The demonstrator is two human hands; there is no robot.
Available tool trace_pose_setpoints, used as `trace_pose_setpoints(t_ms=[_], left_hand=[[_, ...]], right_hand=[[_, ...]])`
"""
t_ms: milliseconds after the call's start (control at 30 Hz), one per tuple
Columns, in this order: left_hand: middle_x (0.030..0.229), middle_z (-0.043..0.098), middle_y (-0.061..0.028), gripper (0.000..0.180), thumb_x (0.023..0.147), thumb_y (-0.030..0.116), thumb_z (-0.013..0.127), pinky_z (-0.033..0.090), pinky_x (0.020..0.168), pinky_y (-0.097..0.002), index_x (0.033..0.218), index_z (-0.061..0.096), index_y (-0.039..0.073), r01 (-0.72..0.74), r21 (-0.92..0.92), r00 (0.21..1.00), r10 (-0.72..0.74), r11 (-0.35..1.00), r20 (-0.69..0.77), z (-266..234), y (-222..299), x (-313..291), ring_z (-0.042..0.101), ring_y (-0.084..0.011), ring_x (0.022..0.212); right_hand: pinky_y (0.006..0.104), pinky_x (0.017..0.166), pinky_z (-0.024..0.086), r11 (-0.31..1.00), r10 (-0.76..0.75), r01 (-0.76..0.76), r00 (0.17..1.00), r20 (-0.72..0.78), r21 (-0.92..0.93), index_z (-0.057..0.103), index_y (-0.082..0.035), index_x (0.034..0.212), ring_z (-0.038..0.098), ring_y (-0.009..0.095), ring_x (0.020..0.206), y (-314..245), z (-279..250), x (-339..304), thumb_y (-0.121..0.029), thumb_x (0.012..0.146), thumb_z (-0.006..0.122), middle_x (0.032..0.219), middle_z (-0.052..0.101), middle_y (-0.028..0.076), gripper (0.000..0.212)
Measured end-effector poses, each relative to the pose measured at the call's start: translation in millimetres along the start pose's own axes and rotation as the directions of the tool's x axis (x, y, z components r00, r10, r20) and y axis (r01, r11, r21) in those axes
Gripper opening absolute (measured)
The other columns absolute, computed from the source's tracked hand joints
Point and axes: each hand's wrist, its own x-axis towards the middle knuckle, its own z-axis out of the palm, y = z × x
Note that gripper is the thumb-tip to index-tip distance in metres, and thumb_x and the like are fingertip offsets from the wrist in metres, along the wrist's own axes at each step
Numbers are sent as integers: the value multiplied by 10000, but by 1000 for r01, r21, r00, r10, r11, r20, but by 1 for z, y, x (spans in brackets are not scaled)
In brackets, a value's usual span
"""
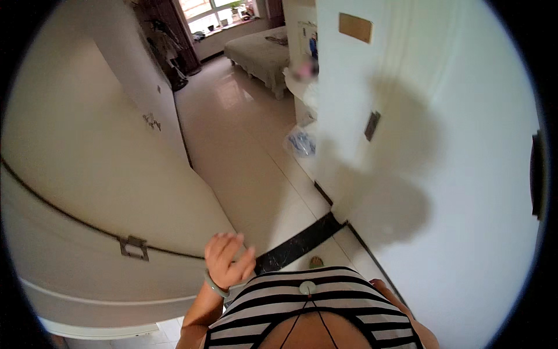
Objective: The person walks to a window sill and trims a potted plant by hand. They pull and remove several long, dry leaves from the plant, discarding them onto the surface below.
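My left hand (229, 259) is raised in front of my body, close to the edge of a cream door (139, 180). It holds nothing; the fingers are slightly bent and apart. A pale bangle (217, 285) circles that wrist. Beside the striped shirt, low on the right, only a small part of my right hand (379, 284) shows, and its fingers are mostly hidden. A metal hinge (134, 248) sits on the door's near edge, and a door handle (152, 121) is farther along it.
A black stone threshold (299, 246) crosses the doorway ahead. On the right, a white wall (459, 174) carries a metal strike plate (372, 126). Beyond are a covered bed (256, 52), a clear plastic bag (301, 142) on the floor and a clothes rack (168, 52).
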Motion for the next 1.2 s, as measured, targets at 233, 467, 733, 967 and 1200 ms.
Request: trace_pose_setpoints(t_ms=[233, 467, 733, 967, 1200], left_hand=[[1139, 588, -181, 491, 796, 270, 655, 433, 916, -411, 1215, 528, 47, 670, -33, 567, -482, 742, 667, 121, -98, -52, 558, -358, 1041], [1269, 526, -197, 614, 847, 397, 607, 416, 963, -397, 1337, 431, 71, 862, 14, 192, -352, 506, 916, 212, -203, -125, 519, -327, 1153], [1266, 530, -176, 559, 870, 381, 585, 416, 963, -397, 1315, 450, 72, 871, 2, 183, -329, 491, 926, 341, -407, -160, 516, -320, 1149], [1134, 608, -179, 511, 871, 355, 581, 449, 900, -394, 1282, 477, 70, 927, -4, 138, -330, 375, 934, 434, -581, -84, 580, -324, 1031], [1084, 618, -183, 460, 865, 330, 577, 461, 866, -397, 1232, 508, 60, 979, 196, -138, -511, 60, 848, 551, -691, -204, 588, -335, 984]], right_hand=[[399, 883, 475, 911, -107, 117, 993, 48, -396, 640, -144, 1059, 580, 306, 1046, -129, -135, 174, -392, 831, 575, 1120, 629, 106, 343], [404, 885, 468, 781, -525, 484, 851, 7, -395, 605, -114, 1142, 598, 306, 1023, -256, -194, 380, -379, 798, 615, 1085, 645, 119, 435], [411, 796, 509, 343, -681, 790, 582, 445, -508, 627, -80, 1063, 622, 327, 949, -246, -144, 541, -303, 834, 577, 982, 656, 170, 323], [390, 851, 488, 984, -63, 83, 990, 127, -157, 679, -151, 967, 605, 299, 981, -371, -176, 571, -346, 874, 524, 1018, 650, 91, 265], [395, 698, 480, 947, -224, 179, 963, 148, 265, 679, -85, 933, 589, 225, 790, -385, -258, 735, -323, 798, 647, 788, 622, 77, 275]])
